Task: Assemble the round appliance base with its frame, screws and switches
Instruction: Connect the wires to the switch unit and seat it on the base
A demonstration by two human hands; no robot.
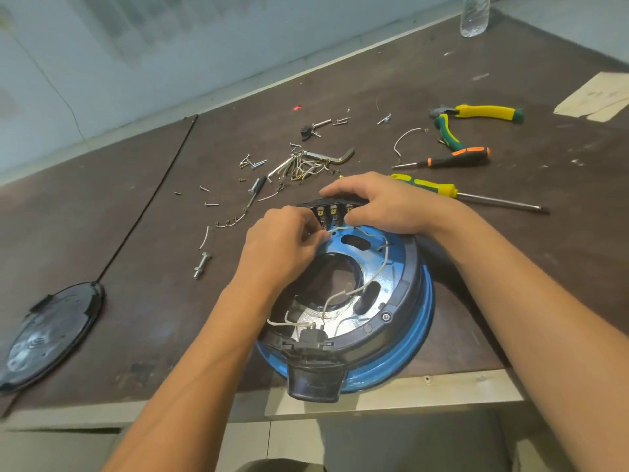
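The round blue appliance base (413, 321) lies near the table's front edge with a black frame ring (403, 294) seated on it and a black handle part (315, 381) at its near side. White wires (381, 264) run across its inside. At the far rim sits a black switch block (332, 211) with brass terminals. My right hand (377, 202) grips this block from above. My left hand (282, 243) pinches a white wire end just below the terminals.
Loose screws and wire pieces (292, 165) lie scattered beyond the base, with a hex key (335, 157) and a bolt (200, 265). Pliers (476, 114) and two screwdrivers (452, 158) (442, 190) lie right. A black round cover (47, 335) rests left; a water bottle (474, 15) stands far back.
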